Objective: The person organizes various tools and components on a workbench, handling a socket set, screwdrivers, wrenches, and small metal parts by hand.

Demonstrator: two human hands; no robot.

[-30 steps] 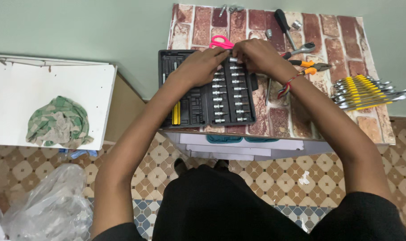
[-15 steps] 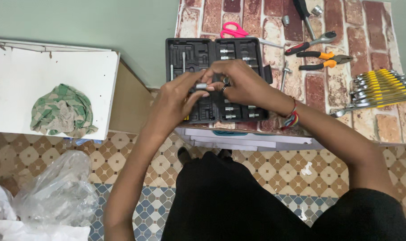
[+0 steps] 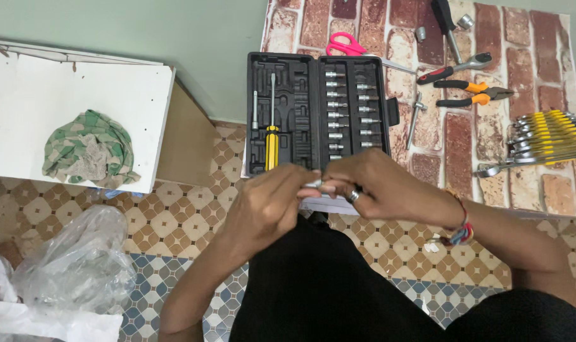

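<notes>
Both hands meet at the near edge of the open black plastic socket case [image 3: 317, 114]: left hand [image 3: 269, 206] and ringed right hand [image 3: 376, 190] pinch one small silvery metal piece [image 3: 314, 184] between them. Several slots stand empty; most sockets remain seated beside the yellow-handled screwdriver [image 3: 272, 142].

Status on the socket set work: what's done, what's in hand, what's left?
Done: the black tool case lies open, sockets seated in rows, a yellow-handled screwdriver in its slot. In hand: the left hand and right hand meet over a small metal piece, mostly hidden. Left: several case recesses sit unfilled; pliers and wrenches lie loose on the brick-pattern table.
</notes>
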